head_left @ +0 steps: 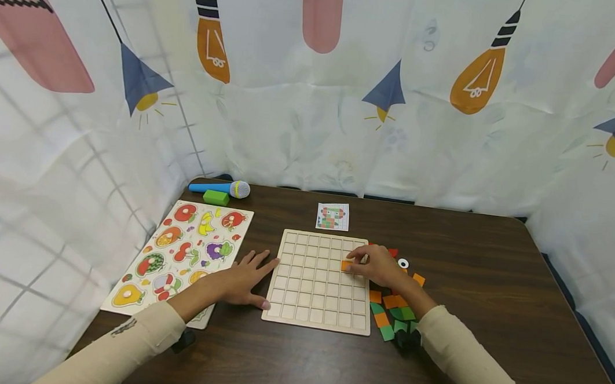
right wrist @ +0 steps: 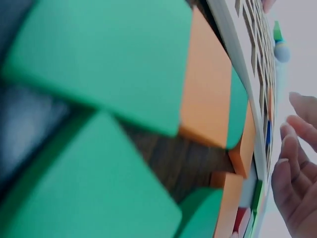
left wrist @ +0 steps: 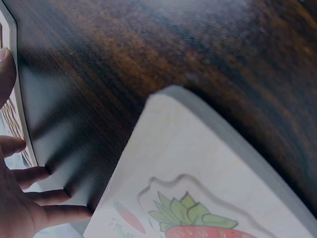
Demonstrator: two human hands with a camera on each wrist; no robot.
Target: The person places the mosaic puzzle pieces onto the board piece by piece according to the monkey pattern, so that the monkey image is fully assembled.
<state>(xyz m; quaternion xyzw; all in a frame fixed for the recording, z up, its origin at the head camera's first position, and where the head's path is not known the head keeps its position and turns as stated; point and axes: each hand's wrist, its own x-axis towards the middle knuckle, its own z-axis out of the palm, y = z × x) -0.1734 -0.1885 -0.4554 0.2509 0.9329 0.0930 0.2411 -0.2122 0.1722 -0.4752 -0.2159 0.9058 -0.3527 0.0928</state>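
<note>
A wooden grid board (head_left: 317, 279) lies on the table, marked into small squares. My left hand (head_left: 242, 280) rests at its left edge with fingers spread, the thumb on the lower left corner. In the left wrist view the spread fingers of that left hand (left wrist: 29, 198) show beside the board's edge. Over the board's right side, my right hand (head_left: 379, 265) pinches a small orange tile (head_left: 345, 266) at a grid square. Loose green and orange tiles (head_left: 389, 300) lie right of the board, partly under the right forearm. Green tiles (right wrist: 114, 64) fill much of the right wrist view.
A fruit puzzle board (head_left: 179, 255) lies at the left, near the left forearm. Behind it are a green block (head_left: 215, 197) and a blue toy microphone (head_left: 219, 188). A small picture card (head_left: 332, 216) lies beyond the grid board. A round eye piece (head_left: 403, 263) sits among the tiles.
</note>
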